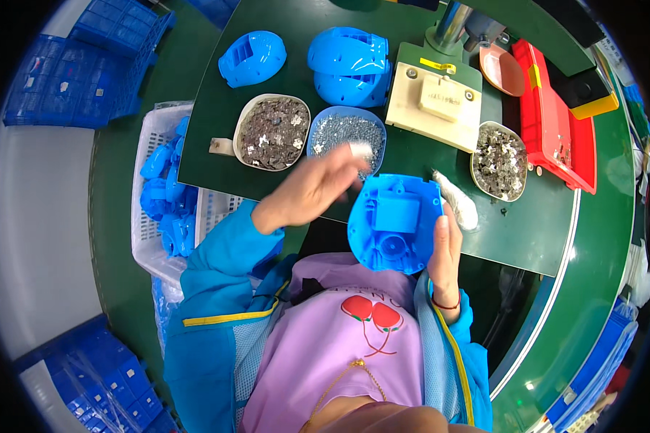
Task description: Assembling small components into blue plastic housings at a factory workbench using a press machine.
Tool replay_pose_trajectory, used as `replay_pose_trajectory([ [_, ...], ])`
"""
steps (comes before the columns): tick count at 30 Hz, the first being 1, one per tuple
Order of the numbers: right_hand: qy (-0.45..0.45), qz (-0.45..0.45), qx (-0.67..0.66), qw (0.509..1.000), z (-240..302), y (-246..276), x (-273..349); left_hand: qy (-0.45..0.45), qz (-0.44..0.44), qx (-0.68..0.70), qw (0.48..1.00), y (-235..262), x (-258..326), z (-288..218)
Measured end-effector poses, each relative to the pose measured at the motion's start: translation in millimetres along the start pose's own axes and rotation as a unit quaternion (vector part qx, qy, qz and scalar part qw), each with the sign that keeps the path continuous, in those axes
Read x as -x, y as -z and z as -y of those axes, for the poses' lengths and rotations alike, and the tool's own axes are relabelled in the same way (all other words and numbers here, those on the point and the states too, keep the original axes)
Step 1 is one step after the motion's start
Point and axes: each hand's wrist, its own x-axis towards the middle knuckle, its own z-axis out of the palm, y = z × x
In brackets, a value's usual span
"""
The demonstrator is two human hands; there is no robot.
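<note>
My right hand [444,245] grips the right edge of a blue plastic housing shell [396,224]. The hollow inside of the shell faces up, showing ribs, a square recess and a round boss. Over the near edge of a blue bowl [347,123] full of small grey pieces, my left hand [314,184] is blurred by motion. Something white covers its fingertips, and I cannot make out whether they hold a piece. A white wrapped tool [458,202] with a thin tip lies on the table just right of the shell.
Left of the blue bowl is a bowl of dark bits [273,133]; another mixed bowl [500,160] sits right. Behind are more blue shells [253,59], a press with a cream block [440,97] and a red bin [556,123]. A white crate [148,234] holds blue parts.
</note>
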Motion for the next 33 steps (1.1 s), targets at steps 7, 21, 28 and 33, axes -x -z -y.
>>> replay_pose_trajectory([
  [7, -0.012, -0.039, 0.017, 0.999, -16, 1, 0, -0.133, -0.187, -0.488, 0.842, 39, -68, 46],
  [21, 0.008, -0.049, 0.010, 0.999, -20, -5, -4, -0.068, -0.256, -0.469, 0.842, 52, -85, 54],
  [28, -0.005, -0.038, 0.002, 0.999, -21, -3, -1, -0.059, -0.215, -0.432, 0.874, 56, -84, 54],
  [33, -0.012, -0.046, 0.003, 0.999, -12, -3, 0, -0.121, -0.196, -0.587, 0.776, 45, -74, 50],
])
